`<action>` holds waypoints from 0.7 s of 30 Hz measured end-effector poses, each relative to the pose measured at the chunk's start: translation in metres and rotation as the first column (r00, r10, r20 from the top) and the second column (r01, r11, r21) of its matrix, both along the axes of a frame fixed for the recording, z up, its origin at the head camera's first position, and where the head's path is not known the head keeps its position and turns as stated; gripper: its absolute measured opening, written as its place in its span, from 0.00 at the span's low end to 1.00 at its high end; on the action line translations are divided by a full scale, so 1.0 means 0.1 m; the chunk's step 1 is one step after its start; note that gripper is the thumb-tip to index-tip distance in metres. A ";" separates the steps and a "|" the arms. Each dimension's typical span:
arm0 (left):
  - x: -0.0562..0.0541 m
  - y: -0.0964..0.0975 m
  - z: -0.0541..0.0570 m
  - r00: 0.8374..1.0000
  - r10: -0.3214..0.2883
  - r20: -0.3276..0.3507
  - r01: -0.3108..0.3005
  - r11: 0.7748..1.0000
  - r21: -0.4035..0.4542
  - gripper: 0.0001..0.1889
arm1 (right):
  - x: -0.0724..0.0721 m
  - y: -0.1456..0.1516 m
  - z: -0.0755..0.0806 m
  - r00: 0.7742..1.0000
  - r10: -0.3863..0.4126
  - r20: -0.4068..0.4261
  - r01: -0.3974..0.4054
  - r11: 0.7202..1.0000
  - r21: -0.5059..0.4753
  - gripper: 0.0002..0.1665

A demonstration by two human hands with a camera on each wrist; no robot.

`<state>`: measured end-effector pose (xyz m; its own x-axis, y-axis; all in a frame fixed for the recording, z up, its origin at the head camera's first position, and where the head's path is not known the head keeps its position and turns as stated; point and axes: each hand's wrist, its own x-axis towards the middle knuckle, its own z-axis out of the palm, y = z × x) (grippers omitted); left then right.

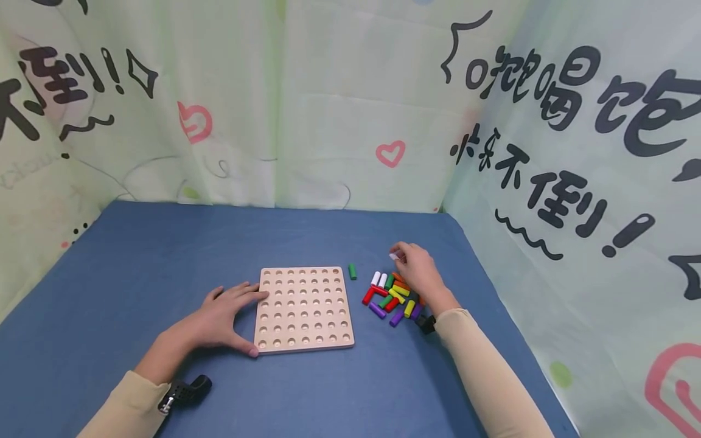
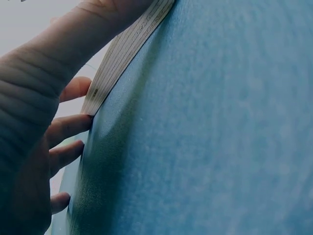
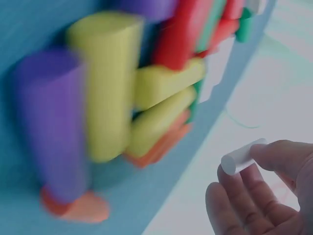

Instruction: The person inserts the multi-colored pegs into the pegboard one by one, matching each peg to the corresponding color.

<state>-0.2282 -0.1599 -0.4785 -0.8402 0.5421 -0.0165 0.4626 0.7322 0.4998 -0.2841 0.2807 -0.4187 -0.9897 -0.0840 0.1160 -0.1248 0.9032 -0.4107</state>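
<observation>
A square wooden pegboard (image 1: 303,309) with rows of round holes lies flat on the blue tabletop. My left hand (image 1: 230,316) rests along its left edge, thumb at the near corner and fingers spread up the side; the left wrist view shows the board's layered edge (image 2: 122,54) beside the fingers. Right of the board, my right hand (image 1: 418,267) is raised over the far side of a loose pile of coloured pegs (image 1: 391,298). Between its thumb and fingers it pinches a white peg (image 3: 242,157), held clear of the pile.
One green peg (image 1: 352,271) lies apart, near the board's far right corner. The pile mixes purple, yellow, red, green, orange and white pegs. Printed curtains (image 1: 328,121) stand behind the blue table (image 1: 219,237) and along its sides.
</observation>
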 end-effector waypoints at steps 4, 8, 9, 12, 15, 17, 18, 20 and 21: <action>0.00 0.02 0.01 1.000 -0.001 -0.012 0.001 1.000 -0.003 0.63 | -0.01 -0.13 0.07 1.000 -0.010 -0.004 0.009 0.998 -0.069 0.13; -0.01 0.04 0.00 1.000 0.000 -0.025 0.000 1.000 0.002 0.63 | -0.01 -0.30 0.09 1.000 -0.023 -0.010 0.022 0.995 -0.095 0.11; -0.01 0.04 -0.01 1.000 -0.003 -0.030 0.003 1.000 0.005 0.63 | -0.01 -0.35 0.08 1.000 -0.025 -0.010 0.024 0.995 -0.100 0.10; -0.01 0.04 -0.02 0.999 -0.004 -0.039 0.005 1.000 0.012 0.63 | -0.01 -0.46 0.05 1.000 -0.022 -0.009 0.021 0.993 -0.113 0.09; 0.00 0.02 -0.04 0.999 -0.001 -0.039 0.002 1.000 0.008 0.63 | -0.01 -0.56 0.00 1.000 -0.017 -0.012 0.015 0.992 -0.122 0.07; 0.01 0.01 -0.05 0.999 0.004 -0.036 -0.004 1.000 0.004 0.64 | -0.02 -0.63 -0.02 1.000 -0.011 -0.018 0.008 0.992 -0.127 0.06; 0.01 0.00 -0.06 0.999 0.008 -0.032 -0.008 1.000 0.003 0.64 | -0.02 -0.66 -0.03 1.000 -0.009 -0.021 0.006 0.992 -0.129 0.06; 0.01 -0.01 -0.06 0.999 0.010 -0.032 -0.010 1.000 0.003 0.64 | -0.03 -0.72 -0.04 1.000 -0.004 -0.027 0.000 0.991 -0.131 0.06; 0.01 -0.01 -0.06 0.999 0.009 -0.035 -0.009 1.000 0.004 0.64 | -0.03 -0.75 -0.04 1.000 -0.002 -0.029 -0.002 0.991 -0.131 0.06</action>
